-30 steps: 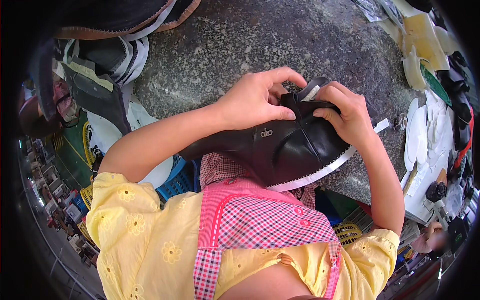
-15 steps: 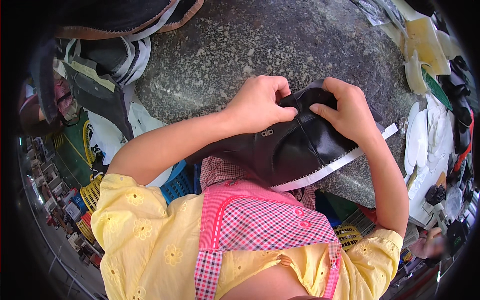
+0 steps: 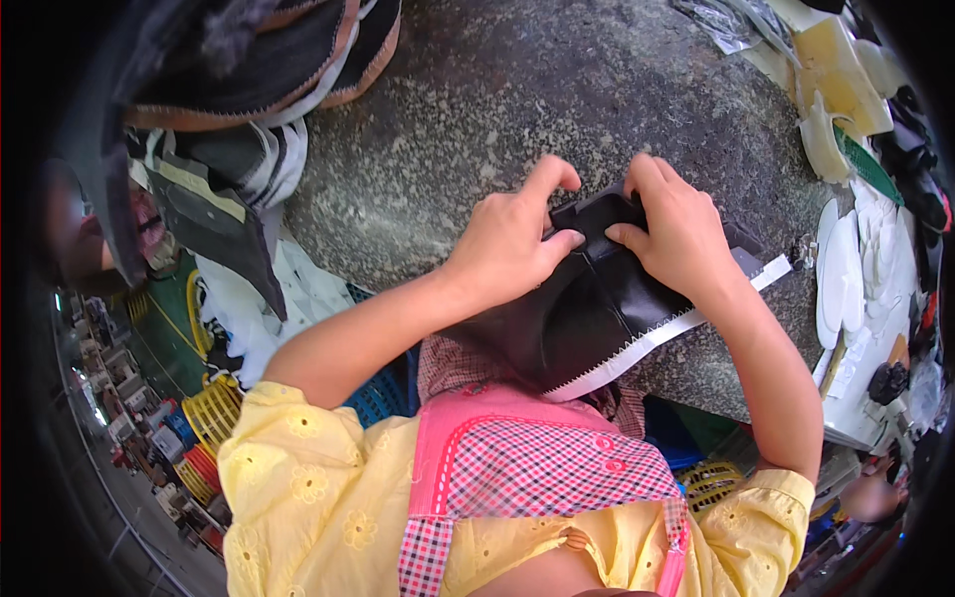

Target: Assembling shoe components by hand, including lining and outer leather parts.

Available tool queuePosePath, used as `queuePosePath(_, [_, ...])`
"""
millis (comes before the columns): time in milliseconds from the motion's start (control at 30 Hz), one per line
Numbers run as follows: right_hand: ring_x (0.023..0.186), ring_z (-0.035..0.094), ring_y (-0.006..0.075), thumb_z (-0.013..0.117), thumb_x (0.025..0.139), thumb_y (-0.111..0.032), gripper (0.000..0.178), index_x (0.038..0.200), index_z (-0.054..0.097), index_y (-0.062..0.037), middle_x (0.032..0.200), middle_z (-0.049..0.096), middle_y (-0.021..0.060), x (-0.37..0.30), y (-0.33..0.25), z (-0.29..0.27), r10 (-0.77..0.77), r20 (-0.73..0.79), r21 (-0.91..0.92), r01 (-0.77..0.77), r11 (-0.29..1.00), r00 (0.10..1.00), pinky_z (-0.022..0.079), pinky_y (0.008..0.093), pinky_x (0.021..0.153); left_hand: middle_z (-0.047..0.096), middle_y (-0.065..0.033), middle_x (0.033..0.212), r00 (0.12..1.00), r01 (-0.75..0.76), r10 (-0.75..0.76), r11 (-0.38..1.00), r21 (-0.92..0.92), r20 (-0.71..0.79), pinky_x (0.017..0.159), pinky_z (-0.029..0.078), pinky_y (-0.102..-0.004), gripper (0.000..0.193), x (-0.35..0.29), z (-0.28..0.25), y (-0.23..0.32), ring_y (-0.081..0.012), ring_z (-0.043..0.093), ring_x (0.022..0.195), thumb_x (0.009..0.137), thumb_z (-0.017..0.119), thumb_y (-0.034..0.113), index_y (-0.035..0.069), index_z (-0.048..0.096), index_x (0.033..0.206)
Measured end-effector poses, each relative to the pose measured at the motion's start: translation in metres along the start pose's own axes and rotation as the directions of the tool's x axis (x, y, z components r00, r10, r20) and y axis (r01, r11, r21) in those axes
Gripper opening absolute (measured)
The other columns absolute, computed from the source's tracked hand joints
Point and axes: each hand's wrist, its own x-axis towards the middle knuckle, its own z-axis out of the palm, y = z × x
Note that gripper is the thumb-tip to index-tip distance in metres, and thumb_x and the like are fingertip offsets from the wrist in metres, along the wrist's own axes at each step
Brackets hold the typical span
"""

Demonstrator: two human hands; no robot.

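Observation:
A glossy black leather boot upper (image 3: 587, 318) lies across the near part of the stone slab, a white strip with zigzag stitching along its lower edge. At its far edge, my left hand (image 3: 512, 239) grips the leather, thumb on top and index finger bent up above it. Just to the right, my right hand (image 3: 681, 234) pinches the same edge, its thumb pressed on the leather and the other fingers curled over the far side. Between the two thumbs, part of the edge stands up as a small flap. The undersides of the fingers are hidden.
Stitched dark uppers (image 3: 249, 90) are piled at the far left of the stone slab (image 3: 477, 109). White insole-shaped pieces (image 3: 841, 274) lie on the right, below a yellowish sheet (image 3: 846, 75). Yellow baskets (image 3: 211, 410) stand at the lower left, and other people sit at both sides.
My left index finger has lifted off the leather and my hands have opened out slightly. The edge between them now stands up more. The whole view has shifted a little.

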Motion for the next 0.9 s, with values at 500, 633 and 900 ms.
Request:
queuePosePath(500, [0.058, 0.050, 0.0144, 0.071, 0.062, 0.000, 0.034, 0.086, 0.049, -0.0056, 0.068, 0.050, 0.0019, -0.021, 0.033, -0.007, 0.129, -0.226, 0.236, -0.074, 0.969, 0.965, 0.042, 0.0274, 0.056, 0.051, -0.0118, 0.063, 0.937, -0.350, 0.181, 0.547, 0.760, 0.300, 0.047, 0.049, -0.0425, 0.058, -0.016, 0.005, 0.005, -0.0301, 0.058, 0.053, 0.082, 0.049, 0.012, 0.034, 0.033, 0.133])
queuePosePath(633, [0.065, 0.054, 0.0238, 0.071, 0.064, -0.006, 0.030, 0.084, 0.048, -0.0047, 0.070, 0.054, 0.0078, -0.011, 0.032, -0.016, 0.174, -0.081, 0.211, -0.154, 0.965, 0.981, 0.043, 0.0340, 0.059, 0.060, -0.0148, 0.066, 0.910, -0.375, 0.068, 0.556, 0.741, 0.410, 0.053, 0.052, -0.0401, 0.068, -0.006, 0.004, 0.022, -0.0308, 0.061, 0.056, 0.078, 0.047, 0.013, 0.029, 0.021, 0.139])
queuePosePath(900, [0.078, 0.059, 0.0302, 0.062, 0.075, -0.039, 0.036, 0.080, 0.049, -0.0058, 0.077, 0.060, 0.0102, -0.007, 0.033, 0.005, 0.117, -0.163, -0.199, -0.149, 0.969, 0.980, 0.047, 0.0417, 0.065, 0.061, -0.0173, 0.065, 0.945, -0.258, 0.010, 0.631, 0.731, 0.326, 0.055, 0.051, -0.0456, 0.062, -0.004, 0.013, 0.025, -0.0341, 0.061, 0.058, 0.080, 0.047, 0.024, 0.026, 0.025, 0.138])
